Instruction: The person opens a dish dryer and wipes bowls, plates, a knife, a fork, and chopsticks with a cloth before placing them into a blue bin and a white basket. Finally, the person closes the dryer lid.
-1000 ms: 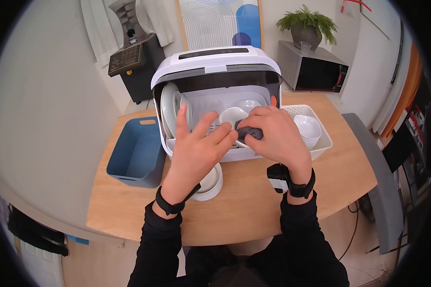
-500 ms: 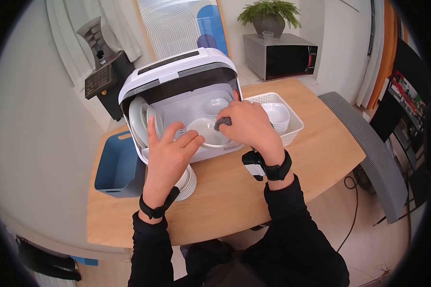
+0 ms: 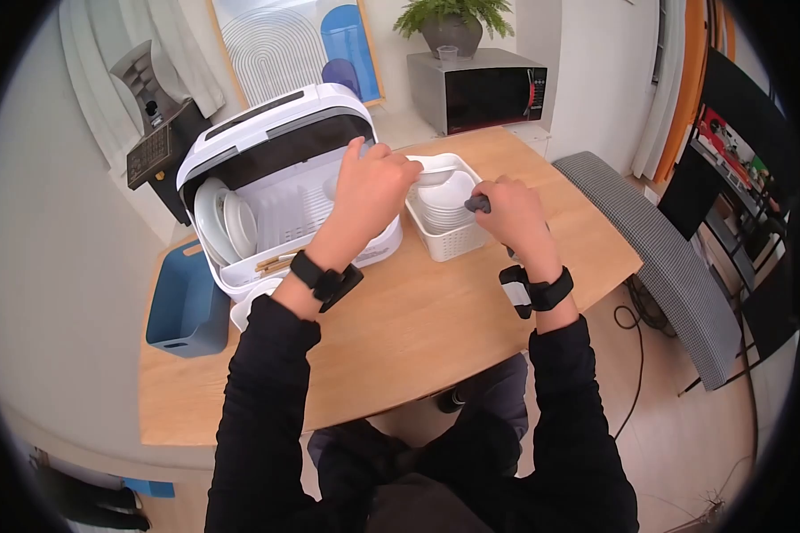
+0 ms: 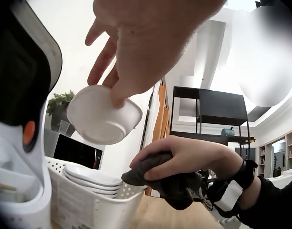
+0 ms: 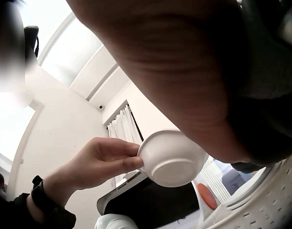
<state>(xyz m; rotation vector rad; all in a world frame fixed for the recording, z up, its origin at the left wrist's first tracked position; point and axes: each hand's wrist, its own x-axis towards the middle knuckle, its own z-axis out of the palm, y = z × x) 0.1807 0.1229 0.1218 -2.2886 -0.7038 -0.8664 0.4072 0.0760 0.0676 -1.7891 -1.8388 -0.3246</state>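
My left hand pinches the rim of a white bowl between thumb and fingers, over the white perforated basket. In the right wrist view the same bowl is tilted, its base facing the camera. A stack of white bowls stands in the basket below. Bunched in my right hand is a dark grey cloth, held just right of the basket, apart from the bowl. A dish cabinet with its front open stands left of my left hand.
White plates stand upright in the cabinet, with wooden chopsticks at its front. A blue bin sits at the table's left. White dishes show partly behind my left forearm. A microwave is behind the table.
Both hands have moved right, from the cabinet opening to the basket. The left hand, formerly with fingers spread by a bowl in the cabinet, now grips a bowl. The right hand keeps the cloth.
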